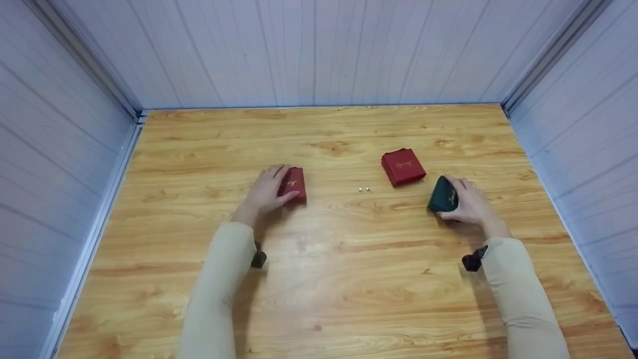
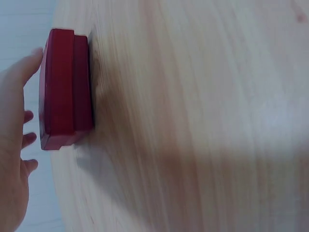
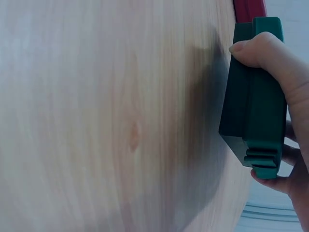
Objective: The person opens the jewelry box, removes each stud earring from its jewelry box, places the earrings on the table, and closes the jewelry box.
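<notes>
My left hand (image 1: 266,192) is spread over a small red jewelry box (image 1: 298,185) with gold lettering on its lid. In the left wrist view the thumb tip is right at the lid's edge, and the other fingers show beyond the lid, apart from it. The right hand (image 1: 468,202) grips a dark green jewelry box (image 1: 440,195), also gold-lettered. Its thumb presses one side in the right wrist view, with fingers around the opposite side; the box is tilted close over the table. Two tiny white earrings (image 1: 368,189) lie between the hands.
A second, larger red box (image 1: 403,167) rests on the wooden table (image 1: 324,279), just beyond the green one. Pale panel walls (image 1: 309,55) close off the back and both sides. A dark camera mount is strapped at each wrist.
</notes>
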### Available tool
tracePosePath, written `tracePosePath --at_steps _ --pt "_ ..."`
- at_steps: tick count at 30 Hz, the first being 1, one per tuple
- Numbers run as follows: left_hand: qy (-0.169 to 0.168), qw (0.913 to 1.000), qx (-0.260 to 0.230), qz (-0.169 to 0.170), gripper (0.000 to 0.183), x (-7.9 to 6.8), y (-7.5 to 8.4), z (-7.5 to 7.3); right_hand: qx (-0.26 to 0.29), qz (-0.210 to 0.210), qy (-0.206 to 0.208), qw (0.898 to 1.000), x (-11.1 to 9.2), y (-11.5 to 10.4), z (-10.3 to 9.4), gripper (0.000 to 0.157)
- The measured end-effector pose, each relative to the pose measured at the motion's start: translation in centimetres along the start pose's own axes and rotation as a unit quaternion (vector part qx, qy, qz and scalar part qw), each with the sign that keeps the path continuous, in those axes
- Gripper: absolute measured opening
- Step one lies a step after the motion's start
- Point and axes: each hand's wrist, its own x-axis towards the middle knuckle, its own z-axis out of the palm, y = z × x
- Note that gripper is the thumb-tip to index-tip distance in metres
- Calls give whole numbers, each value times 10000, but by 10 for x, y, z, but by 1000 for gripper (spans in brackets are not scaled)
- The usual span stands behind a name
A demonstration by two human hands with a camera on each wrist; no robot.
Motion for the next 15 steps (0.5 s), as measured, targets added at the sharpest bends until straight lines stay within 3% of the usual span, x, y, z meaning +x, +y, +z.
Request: tracePosePath --at_steps 7,15 --pt "306 9995 -37 3 72 -3 10 4 -42 85 -136 9999 -6 -7 1 100" --pt "823 9965 -108 79 69 -8 20 5 -13 -120 135 9998 -9 -19 5 99"
